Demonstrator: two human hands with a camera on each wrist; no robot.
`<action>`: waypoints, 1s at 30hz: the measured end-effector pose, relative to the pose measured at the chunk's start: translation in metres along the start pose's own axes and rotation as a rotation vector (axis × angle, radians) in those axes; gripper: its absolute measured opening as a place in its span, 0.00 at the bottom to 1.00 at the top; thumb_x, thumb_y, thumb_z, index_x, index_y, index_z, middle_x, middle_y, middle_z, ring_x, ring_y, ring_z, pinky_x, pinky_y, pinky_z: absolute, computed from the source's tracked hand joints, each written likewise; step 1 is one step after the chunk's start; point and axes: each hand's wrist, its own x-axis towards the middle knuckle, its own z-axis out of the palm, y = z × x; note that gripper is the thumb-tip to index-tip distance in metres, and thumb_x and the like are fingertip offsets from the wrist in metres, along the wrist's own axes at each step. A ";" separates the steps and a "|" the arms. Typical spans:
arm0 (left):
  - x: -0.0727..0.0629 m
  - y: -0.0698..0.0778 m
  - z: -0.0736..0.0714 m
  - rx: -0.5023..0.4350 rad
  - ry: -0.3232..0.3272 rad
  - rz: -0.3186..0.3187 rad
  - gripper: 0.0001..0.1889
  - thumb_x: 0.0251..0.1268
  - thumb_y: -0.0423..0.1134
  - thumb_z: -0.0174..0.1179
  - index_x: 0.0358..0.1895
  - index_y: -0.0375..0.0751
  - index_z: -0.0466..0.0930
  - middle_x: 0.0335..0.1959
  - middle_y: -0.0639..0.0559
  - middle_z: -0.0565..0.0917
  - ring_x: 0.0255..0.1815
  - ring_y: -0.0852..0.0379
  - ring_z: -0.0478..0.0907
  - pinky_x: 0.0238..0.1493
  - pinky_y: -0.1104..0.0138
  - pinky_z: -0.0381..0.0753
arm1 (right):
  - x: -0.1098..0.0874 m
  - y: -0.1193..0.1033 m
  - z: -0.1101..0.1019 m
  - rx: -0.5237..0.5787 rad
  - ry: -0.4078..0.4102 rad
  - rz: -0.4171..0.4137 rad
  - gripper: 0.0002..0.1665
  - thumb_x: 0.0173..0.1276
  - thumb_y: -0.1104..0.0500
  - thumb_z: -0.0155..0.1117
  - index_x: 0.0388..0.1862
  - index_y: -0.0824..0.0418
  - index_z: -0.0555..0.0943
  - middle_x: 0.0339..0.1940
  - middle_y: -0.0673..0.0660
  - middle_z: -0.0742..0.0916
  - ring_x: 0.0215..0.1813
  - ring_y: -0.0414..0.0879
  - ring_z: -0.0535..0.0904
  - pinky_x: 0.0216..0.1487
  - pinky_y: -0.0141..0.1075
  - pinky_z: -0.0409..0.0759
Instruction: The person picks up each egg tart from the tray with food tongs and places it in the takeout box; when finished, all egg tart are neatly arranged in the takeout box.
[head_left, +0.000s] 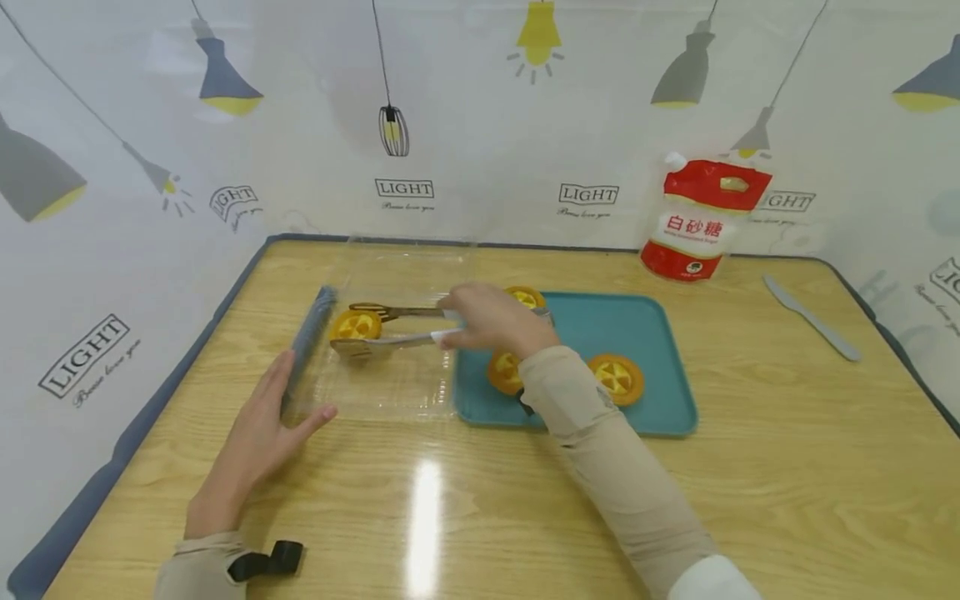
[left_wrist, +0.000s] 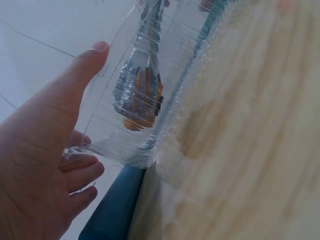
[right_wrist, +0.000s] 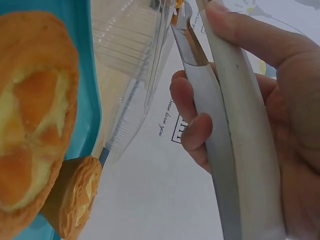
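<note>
The right hand (head_left: 495, 321) has its fingers curled round the handles of the tongs (head_left: 405, 341), and the tong heads, well beyond those fingertips, stand on either side of a tart (head_left: 357, 325). That tart sits at the left part of the clear box (head_left: 405, 383), ahead and to the right of the left fingers; whether it rests on the box floor, I cannot tell. The left hand (head_left: 258, 429) has its fingers straight and its thumb spread wide, set against the box's left edge without gripping anything firmly.

To do this well, squeeze only enough that the tart does not slip, since the crust would probably crumble under more. Lower it level until the base meets plastic, then ease the handles apart evenly, leaving the heads room to clear the wall. The left fingers should brace the box lightly, as such thin plastic likely slides or buckles.

The tart is round, with a matt orange-brown crust and orange and yellow wedges inside. The box is glossy with ribbed walls; the tong heads are slotted metal. Under the right forearm, more tarts (head_left: 618, 379) lie on a smooth teal tray (head_left: 607, 321) with rounded corners.
</note>
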 end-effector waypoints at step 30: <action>0.001 -0.001 0.001 0.002 0.013 -0.001 0.50 0.59 0.56 0.60 0.74 0.38 0.38 0.73 0.34 0.46 0.69 0.32 0.47 0.59 0.36 0.54 | -0.002 -0.006 -0.002 -0.016 0.004 -0.008 0.37 0.59 0.46 0.67 0.65 0.58 0.70 0.63 0.55 0.74 0.61 0.49 0.69 0.59 0.41 0.70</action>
